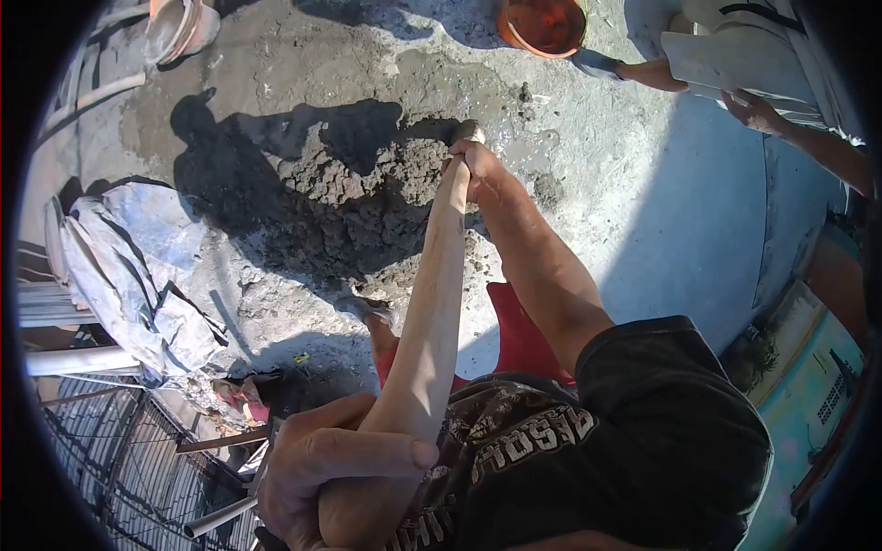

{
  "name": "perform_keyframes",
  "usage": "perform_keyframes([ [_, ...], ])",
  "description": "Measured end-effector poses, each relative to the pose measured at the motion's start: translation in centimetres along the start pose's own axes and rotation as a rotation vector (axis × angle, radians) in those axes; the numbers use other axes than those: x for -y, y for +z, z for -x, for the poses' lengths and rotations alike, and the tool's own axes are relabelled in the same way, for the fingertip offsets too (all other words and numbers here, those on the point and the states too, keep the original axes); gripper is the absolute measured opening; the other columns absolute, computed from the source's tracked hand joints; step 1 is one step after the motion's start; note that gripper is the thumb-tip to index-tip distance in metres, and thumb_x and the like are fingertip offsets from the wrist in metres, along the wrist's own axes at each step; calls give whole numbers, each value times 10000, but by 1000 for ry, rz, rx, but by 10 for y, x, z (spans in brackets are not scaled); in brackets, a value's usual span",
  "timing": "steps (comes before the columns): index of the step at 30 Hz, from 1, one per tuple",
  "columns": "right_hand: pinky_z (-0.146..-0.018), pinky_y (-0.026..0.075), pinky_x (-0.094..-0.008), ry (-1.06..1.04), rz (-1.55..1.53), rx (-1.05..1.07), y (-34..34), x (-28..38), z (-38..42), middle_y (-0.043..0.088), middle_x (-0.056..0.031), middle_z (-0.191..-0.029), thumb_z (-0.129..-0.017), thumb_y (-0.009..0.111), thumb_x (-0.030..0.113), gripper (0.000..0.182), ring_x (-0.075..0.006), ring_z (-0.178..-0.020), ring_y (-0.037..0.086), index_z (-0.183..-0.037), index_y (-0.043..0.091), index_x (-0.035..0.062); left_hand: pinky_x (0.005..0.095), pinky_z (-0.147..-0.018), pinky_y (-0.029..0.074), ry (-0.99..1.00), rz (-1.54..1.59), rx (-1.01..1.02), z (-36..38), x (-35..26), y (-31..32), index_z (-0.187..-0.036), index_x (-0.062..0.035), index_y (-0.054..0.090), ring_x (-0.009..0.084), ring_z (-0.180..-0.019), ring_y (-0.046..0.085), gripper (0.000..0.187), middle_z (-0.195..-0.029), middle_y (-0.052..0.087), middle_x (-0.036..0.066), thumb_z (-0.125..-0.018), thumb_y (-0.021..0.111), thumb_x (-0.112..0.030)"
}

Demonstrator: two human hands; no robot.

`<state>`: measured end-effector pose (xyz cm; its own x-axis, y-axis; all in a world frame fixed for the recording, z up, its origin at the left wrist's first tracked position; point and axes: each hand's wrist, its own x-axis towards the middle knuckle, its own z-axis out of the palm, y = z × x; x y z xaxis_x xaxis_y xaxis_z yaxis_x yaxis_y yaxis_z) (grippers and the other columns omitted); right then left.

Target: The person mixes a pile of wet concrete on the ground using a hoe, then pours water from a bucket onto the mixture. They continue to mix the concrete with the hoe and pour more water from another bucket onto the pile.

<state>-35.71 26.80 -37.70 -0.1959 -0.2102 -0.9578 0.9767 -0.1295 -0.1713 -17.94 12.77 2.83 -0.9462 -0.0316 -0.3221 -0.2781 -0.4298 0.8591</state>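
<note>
A long pale wooden handle [424, 340], apparently a shovel's, runs from the bottom of the view up to a pile of wet grey mortar [340, 202]. My left hand [340, 464] is wrapped round its near end, thumb lying across the wood. Farther along, my right hand [473, 165] grips the handle low down, close to the mortar. Only a small bit of the tool's head shows beyond the right hand; the rest is hidden. The pile is lumpy and partly in my shadow.
An orange bucket [544, 26] stands at the top, near another person's foot [597, 64]; that person's hand [753, 112] is at the upper right. Another bucket [184, 32] is at the upper left. Crumpled sacks [147, 275] and metal grating [138, 459] lie left.
</note>
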Motion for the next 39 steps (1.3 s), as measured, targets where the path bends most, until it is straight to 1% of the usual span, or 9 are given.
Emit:
perform_keyframes([
  [2,-569,494,-459,-76,-14,21,-12,51,8,566,-143,-652,-847,532,211,225,-293,-552,546,-754,544,6,335,-672,473,-32,-88,-108,-17,-16,20,-1048,43,552,244,-762,594,751,-909,597,268,-756,670,-638],
  [7,-561,497,-436,-353,54,-5,-24,196,40,595,-141,-645,-855,527,215,248,-291,-530,559,-746,587,0,220,-485,401,139,-96,-106,-69,-18,33,-984,13,529,138,-524,494,678,-733,574,162,-758,671,-610],
  [9,-557,484,-445,-441,-85,2,-25,240,35,579,-139,-662,-842,544,192,198,-288,-555,560,-788,547,2,289,-636,465,33,-94,-168,-80,-11,31,-1016,0,594,218,-710,591,667,-860,608,224,-794,641,-627],
  [12,-535,491,-431,-594,-111,-53,-26,283,29,573,-154,-698,-805,587,73,120,-282,-572,564,-836,516,-18,354,-742,505,-133,-309,-16,-91,30,-12,-1266,-13,517,252,-819,644,577,-1022,641,203,-797,660,-318],
  [14,-557,510,-424,-646,20,-117,-39,302,-9,577,-157,-707,-788,605,48,127,-284,-594,584,-851,531,-33,365,-728,503,-301,-600,159,-118,87,-42,-1451,-77,339,273,-792,647,840,-962,651,208,-664,633,-67],
  [20,-618,543,-410,-709,212,-296,-51,299,-92,602,-163,-761,-755,637,47,205,-285,-660,629,-910,569,-67,413,-758,509,-443,-797,-105,-149,341,-100,-1101,-62,574,370,-850,655,426,-911,675,180,-706,715,-137],
  [24,-620,528,-398,-730,206,-321,-70,300,-106,587,-147,-742,-752,629,50,146,-271,-632,606,-850,577,-45,421,-780,511,-406,-786,-181,-169,408,-90,-1075,-60,583,367,-901,647,386,-954,676,174,-711,706,-97],
  [36,-524,476,-370,-777,358,-152,-54,257,12,564,-112,-674,-778,580,74,81,-226,-551,551,-756,555,0,407,-726,484,-63,-534,-90,-58,349,15,-980,-20,574,344,-821,603,368,-905,580,144,-727,760,-213],
  [39,-546,497,-368,-724,488,-157,-25,207,-6,581,-117,-695,-794,594,98,136,-233,-583,589,-816,580,-35,412,-729,496,-339,-372,-163,-19,321,20,-988,-16,602,348,-824,603,340,-919,576,139,-696,724,-139],
])
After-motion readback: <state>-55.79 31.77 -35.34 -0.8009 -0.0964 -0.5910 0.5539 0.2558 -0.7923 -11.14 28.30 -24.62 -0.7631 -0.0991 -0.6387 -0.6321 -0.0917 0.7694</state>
